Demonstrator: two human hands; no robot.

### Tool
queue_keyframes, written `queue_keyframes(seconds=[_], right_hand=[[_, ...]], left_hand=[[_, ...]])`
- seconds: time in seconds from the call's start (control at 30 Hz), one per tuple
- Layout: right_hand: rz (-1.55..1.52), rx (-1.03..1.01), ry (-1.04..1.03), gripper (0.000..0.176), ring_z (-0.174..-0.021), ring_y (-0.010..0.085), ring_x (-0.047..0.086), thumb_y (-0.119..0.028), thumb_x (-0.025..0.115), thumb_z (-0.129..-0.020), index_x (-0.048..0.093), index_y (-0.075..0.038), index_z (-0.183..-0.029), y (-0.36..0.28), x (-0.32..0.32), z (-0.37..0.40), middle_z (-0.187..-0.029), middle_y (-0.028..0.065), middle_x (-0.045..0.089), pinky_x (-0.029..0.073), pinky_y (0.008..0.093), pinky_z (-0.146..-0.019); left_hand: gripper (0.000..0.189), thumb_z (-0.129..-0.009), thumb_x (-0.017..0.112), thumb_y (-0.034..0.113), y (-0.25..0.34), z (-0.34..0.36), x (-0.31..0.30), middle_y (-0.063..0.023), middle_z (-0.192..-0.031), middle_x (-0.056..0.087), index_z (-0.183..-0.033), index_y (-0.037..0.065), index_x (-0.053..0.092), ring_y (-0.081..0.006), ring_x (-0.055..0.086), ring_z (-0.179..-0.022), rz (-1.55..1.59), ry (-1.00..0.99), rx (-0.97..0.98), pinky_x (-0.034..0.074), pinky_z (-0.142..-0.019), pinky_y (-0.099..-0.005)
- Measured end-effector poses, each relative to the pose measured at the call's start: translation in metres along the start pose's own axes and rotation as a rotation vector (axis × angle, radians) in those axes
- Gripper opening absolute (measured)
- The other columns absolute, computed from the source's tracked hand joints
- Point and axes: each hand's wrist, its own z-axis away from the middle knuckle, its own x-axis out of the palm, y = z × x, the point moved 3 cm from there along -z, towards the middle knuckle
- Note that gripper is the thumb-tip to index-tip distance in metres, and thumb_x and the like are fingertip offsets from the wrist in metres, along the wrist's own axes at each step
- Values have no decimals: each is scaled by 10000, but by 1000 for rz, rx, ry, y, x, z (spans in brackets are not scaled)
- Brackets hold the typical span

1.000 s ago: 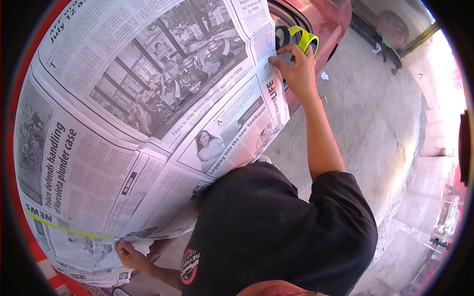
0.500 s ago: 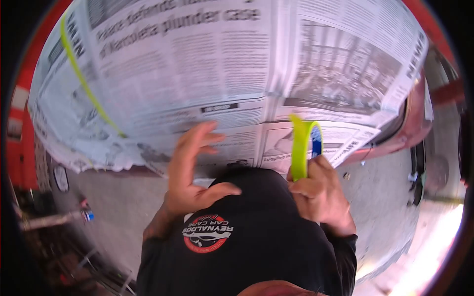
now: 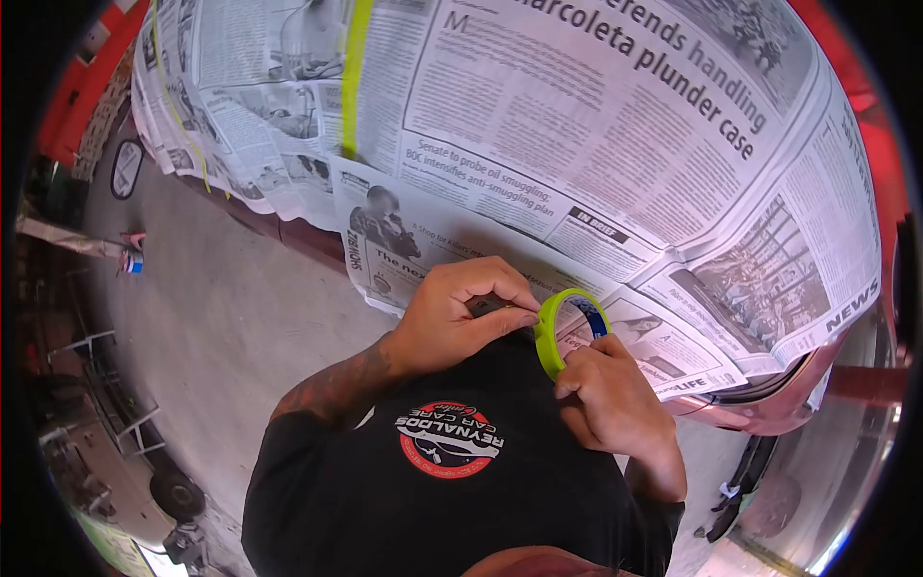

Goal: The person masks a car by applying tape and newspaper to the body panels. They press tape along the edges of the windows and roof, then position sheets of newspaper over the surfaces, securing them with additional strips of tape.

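My right hand [image 3: 615, 396] grips a roll of yellow-green masking tape [image 3: 547, 338] by its lower right side. Thumb and forefinger of my left hand [image 3: 461, 313] pinch together at the roll's left edge, where the tape's end seems to be; the end itself is mostly hidden by the fingertips. Both hands are in front of my black shirt, close to newspaper sheets [image 3: 500, 106] spread over a dark red car [image 3: 760, 412]. A strip of the same tape [image 3: 355, 82] runs down a join between sheets.
A side mirror [image 3: 126, 169] sticks out at the far left. On the grey concrete floor [image 3: 221, 308] stands a small blue-and-white can [image 3: 133, 262]. Metal frames and a small wheel [image 3: 178, 493] lie at lower left. A dark bumper-like part [image 3: 740, 486] is at lower right.
My left hand was open with fingers apart; it has moved right to the roll and closed in a pinch. The roll has tilted and its raised tape end no longer shows. My view has turned.
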Motion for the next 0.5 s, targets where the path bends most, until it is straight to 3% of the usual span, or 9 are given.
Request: queue_keyframes(seconds=[0.1, 0.2, 0.27, 0.4, 0.5], right_hand=[[50, -9, 61, 457, -787, 268, 614, 0, 742, -696, 508, -113, -1072, -1, -3, -8, -874, 48, 603, 438, 402, -723], [79, -83, 164, 480, -720, 272, 613, -39, 767, -729, 534, -109, -1144, -3, -14, -1, -835, 53, 621, 452, 401, -654], [99, -113, 160, 497, -650, 269, 592, -78, 781, -744, 546, -99, -1181, -12, -25, 6, -773, 52, 611, 456, 396, -611], [172, -30, 146, 486, -558, 255, 554, -169, 800, -759, 588, -67, -1184, -34, -51, 34, -665, 44, 570, 475, 398, -590], [306, 91, 138, 480, -620, 257, 562, -34, 763, -720, 636, -103, -1177, -43, -64, 69, -713, 58, 572, 455, 399, -602]], left_hand=[[122, -845, 665, -96, -1, 7, -11, -112, -945, 649, -954, -41, 665, -157, 647, -830, 133, 92, -53, 524, -767, -271], [66, -878, 667, -53, -8, 20, -57, -90, -931, 664, -944, -51, 669, -117, 649, -812, 202, 351, 49, 536, -739, -248], [47, -889, 662, -45, -3, 27, -96, -88, -907, 671, -936, -55, 665, -121, 651, -809, -35, 498, 114, 534, -738, -245], [103, -878, 706, 2, -12, 32, -161, -80, -886, 702, -968, -47, 694, -118, 647, -805, -186, 814, 172, 509, -754, -230], [136, -860, 737, 28, -15, 30, -179, -74, -902, 724, -984, -26, 725, -114, 650, -821, -378, 927, 188, 498, -781, -229]])
